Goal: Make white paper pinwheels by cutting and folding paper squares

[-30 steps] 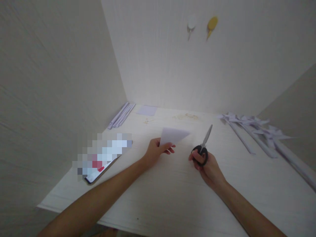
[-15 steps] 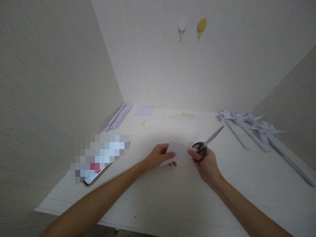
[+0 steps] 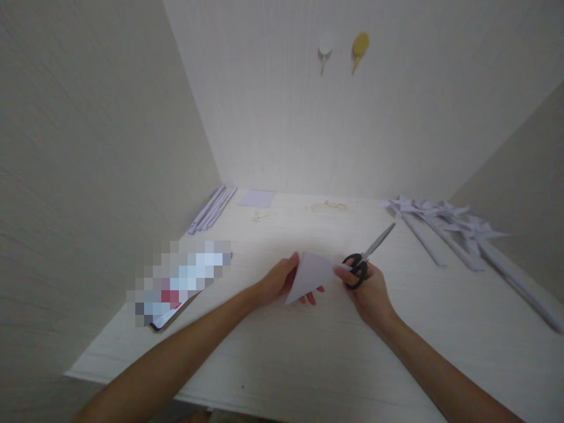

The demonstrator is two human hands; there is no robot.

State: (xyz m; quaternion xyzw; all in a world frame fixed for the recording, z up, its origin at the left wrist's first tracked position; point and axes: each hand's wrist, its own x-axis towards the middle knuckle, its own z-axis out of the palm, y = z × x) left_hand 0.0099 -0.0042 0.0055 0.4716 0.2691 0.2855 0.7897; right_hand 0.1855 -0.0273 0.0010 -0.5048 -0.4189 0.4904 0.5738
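Phone (image 3: 189, 288) and pinwheels (image 3: 476, 228) flank paper (image 3: 315, 273); left grip (image 3: 278, 281) unclear, right grip (image 3: 369, 289) clasps scissors (image 3: 377, 244)

Single head-worn view from close above the table (image 3: 308, 358), forward and down toward the back wall (image 3: 273, 111)

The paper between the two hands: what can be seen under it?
Under the paper, fingertips of the left hand show past its lower edge. The rest of those fingers and the patch of table directly beneath are covered, so I cannot see them.
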